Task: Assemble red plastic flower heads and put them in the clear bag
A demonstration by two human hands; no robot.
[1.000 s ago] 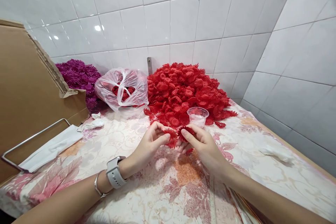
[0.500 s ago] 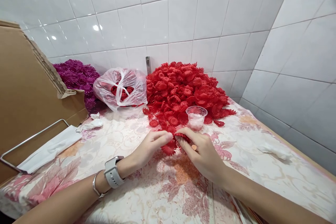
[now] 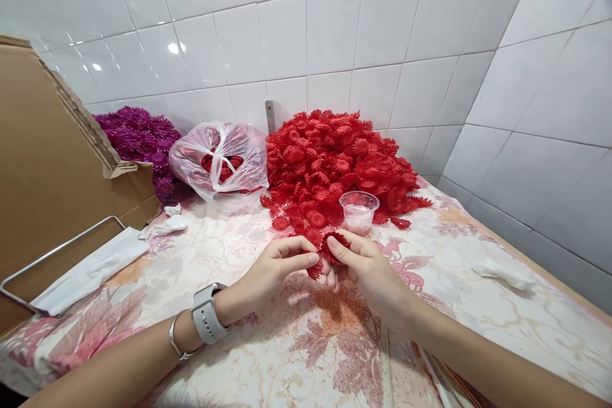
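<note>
Your left hand (image 3: 272,271) holds thumb and forefinger narrow; whether they grip anything, I cannot tell. A dark-red petal disc (image 3: 331,255), nearer than the red flower heap (image 3: 335,162), is pinched in your right hand (image 3: 375,268), presumably for steadiness.

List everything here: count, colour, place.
Tiled walls: two, white, back and right
Floral tablecloth: one, whitish, underneath
Flower heap: one, red, centre back
Second heap: one, purple, back left
Plastic bag: one, translucent, between heaps
Bracket: one, grey, back wall
Cup: one, clear, before red heap
Cardboard: count unclear, brown, far left
Wire frame: one, silver, before cardboard
Folded strip: one, white, beside wire frame
Crumpled scraps: about three, white, both sides
Held flower: count unclear, dark red, right hand
Watch: one, grey, left wrist
Bangle: one, silver, left wrist
Left hand: one, bare, centre
Right hand: one, bare, centre
</note>
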